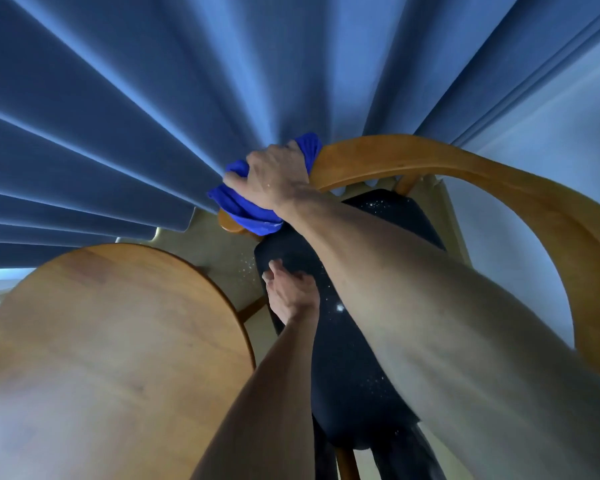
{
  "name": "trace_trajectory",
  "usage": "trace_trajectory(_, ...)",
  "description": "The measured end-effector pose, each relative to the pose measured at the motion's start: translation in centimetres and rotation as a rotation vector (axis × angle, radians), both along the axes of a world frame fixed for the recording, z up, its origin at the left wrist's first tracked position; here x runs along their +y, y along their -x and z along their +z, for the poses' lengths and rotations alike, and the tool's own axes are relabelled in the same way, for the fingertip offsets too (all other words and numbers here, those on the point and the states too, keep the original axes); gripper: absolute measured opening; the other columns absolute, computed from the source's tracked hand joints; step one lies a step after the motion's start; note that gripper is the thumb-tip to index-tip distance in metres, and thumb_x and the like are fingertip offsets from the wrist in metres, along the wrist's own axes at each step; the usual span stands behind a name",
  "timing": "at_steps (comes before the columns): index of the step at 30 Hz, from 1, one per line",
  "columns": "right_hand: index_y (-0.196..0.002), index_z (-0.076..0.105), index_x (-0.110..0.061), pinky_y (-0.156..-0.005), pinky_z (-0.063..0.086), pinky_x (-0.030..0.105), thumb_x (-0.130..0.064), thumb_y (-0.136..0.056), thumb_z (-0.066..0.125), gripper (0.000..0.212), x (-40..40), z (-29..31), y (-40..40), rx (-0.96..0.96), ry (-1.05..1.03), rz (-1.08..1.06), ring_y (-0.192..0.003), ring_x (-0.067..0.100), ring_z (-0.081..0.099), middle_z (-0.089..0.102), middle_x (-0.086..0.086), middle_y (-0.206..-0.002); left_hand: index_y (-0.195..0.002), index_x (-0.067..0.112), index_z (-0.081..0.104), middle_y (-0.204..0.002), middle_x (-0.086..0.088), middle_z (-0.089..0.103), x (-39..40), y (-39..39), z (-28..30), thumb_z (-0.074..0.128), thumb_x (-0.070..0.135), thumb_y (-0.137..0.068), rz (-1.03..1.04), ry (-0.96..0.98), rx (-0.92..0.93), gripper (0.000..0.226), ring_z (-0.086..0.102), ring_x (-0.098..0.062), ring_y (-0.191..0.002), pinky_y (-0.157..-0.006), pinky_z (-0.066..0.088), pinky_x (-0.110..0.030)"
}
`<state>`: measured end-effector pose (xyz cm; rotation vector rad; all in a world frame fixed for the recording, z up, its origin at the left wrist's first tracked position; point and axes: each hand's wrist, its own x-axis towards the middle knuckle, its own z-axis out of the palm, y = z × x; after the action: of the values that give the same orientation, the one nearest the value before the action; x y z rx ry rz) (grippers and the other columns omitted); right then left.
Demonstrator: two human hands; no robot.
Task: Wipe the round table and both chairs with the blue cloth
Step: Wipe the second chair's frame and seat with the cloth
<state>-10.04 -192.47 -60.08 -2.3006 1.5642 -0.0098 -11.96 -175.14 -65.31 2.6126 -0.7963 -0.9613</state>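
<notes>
While the right hand grips the blue cloth around the left end of the chair's curved wooden back rail, the left hand rests on the dark seat, fingers loosely spread. Judged good practice: keep the cloth wrapped round the rail, slide along its curve, and brace the seat. White specks dot the seat. The round table stands just left; blue curtains hang behind.
</notes>
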Motion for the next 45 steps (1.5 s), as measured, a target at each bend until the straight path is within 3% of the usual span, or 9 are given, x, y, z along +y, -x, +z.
trace_trajectory(4, -0.083, 0.061, -0.022, -0.089, 0.036, 0.040, -0.063, -0.087, 0.033, 0.050, -3.0, 0.0, 4.8, 0.032, -0.018, -0.124, -0.097, 0.029, 0.062, 0.071, 0.007, -0.097, -0.135, 0.012, 0.042, -0.129, -0.011, 0.048, -1.4, -0.4, 0.7, 0.053, 0.009, -0.088, 0.065, 0.051, -0.059, 0.049, 0.053, -0.030, -0.112, -0.082, 0.041, -0.032)
trace_trajectory(8, -0.080, 0.058, -0.017, -0.078, 0.035, 0.037, -0.061, -0.088, 0.033, 0.051, -5.0, 0.4, 10.2, 0.041, -0.087, -0.264, -0.081, 0.029, 0.052, 0.064, 0.006, -0.086, -0.138, 0.009, 0.039, -0.133, -0.014, 0.042, -2.5, 0.0, 1.0, 0.053, 0.009, -0.083, 0.092, 0.125, -0.209, 0.057, 0.048, -0.033, -0.114, -0.092, 0.041, -0.041)
trace_trajectory(12, -0.071, 0.053, -0.016, -0.067, 0.035, 0.033, -0.062, -0.089, 0.030, 0.055, -5.9, 0.7, 15.1, 0.031, -0.127, -0.399, -0.074, 0.027, 0.055, 0.054, 0.002, -0.068, -0.140, 0.015, 0.035, -0.135, -0.012, 0.042, -3.9, 2.1, 1.6, 0.052, 0.009, -0.085, 0.041, 0.119, -0.143, 0.057, 0.053, -0.032, -0.109, -0.087, 0.047, -0.044)
trace_trajectory(15, -0.080, 0.058, -0.017, -0.063, 0.039, 0.031, -0.064, -0.090, 0.030, 0.056, -6.2, 1.0, 18.8, 0.021, -0.178, -0.480, -0.074, 0.026, 0.055, 0.056, 0.003, -0.074, -0.141, 0.017, 0.035, -0.138, -0.010, 0.042, -4.6, 4.8, 1.7, 0.053, 0.010, -0.087, -0.036, 0.101, -0.112, 0.057, 0.056, -0.030, -0.107, -0.084, 0.048, -0.043)
trace_trajectory(22, -0.098, 0.063, -0.020, -0.069, 0.040, 0.031, -0.058, -0.093, 0.035, 0.047, -6.0, 1.6, 25.4, -0.019, -0.238, -0.554, -0.081, 0.025, 0.054, 0.059, 0.003, -0.091, -0.129, 0.012, 0.047, -0.119, -0.011, 0.051, -6.1, 11.0, 3.0, 0.053, 0.003, -0.080, -0.369, 0.275, -0.222, 0.051, 0.051, -0.028, -0.107, -0.086, 0.048, -0.042)
trace_trajectory(26, -0.112, 0.062, -0.015, -0.077, 0.043, 0.035, -0.046, -0.099, 0.031, 0.045, -4.6, 1.5, 32.4, -0.023, -0.380, -0.675, -0.097, 0.031, 0.060, 0.063, 0.011, -0.115, -0.127, 0.011, 0.046, -0.123, -0.014, 0.050, -9.1, 12.8, 4.3, 0.050, 0.001, -0.076, -0.379, 0.345, -0.281, 0.052, 0.051, -0.032, -0.109, -0.090, 0.047, -0.044)
trace_trajectory(30, -0.094, 0.056, -0.019, -0.066, 0.042, 0.032, -0.049, -0.095, 0.035, 0.036, -1.6, 2.2, 38.6, -0.024, -0.472, -0.755, -0.075, 0.022, 0.056, 0.062, 0.004, -0.094, -0.140, 0.013, 0.035, -0.138, -0.019, 0.042, -9.8, 15.6, 4.5, 0.051, 0.004, -0.077, -0.325, 0.314, -0.298, 0.065, 0.048, -0.037, -0.121, -0.099, 0.042, -0.047)
trace_trajectory(34, -0.086, 0.053, -0.021, -0.068, 0.045, 0.034, -0.049, -0.092, 0.038, 0.032, 0.7, 3.2, 41.1, -0.101, -0.513, -0.861, -0.078, 0.022, 0.060, 0.061, 0.001, -0.085, -0.145, 0.018, 0.027, -0.147, -0.016, 0.034, -8.6, 20.0, 4.7, 0.053, 0.004, -0.081, -0.441, 0.235, -0.247, 0.071, 0.050, -0.034, -0.121, -0.098, 0.044, -0.048)
trace_trajectory(45, -0.107, 0.057, -0.013, -0.087, 0.050, 0.038, -0.032, -0.092, 0.048, 0.026, 4.9, 5.4, 43.3, -0.415, -0.663, -1.228, -0.094, 0.027, 0.063, 0.064, 0.005, -0.098, -0.147, 0.023, 0.023, -0.140, -0.012, 0.038, -4.9, 27.4, 7.4, 0.054, 0.012, -0.085, -0.626, 0.113, -0.048, 0.070, 0.059, -0.032, -0.102, -0.082, 0.051, -0.045)
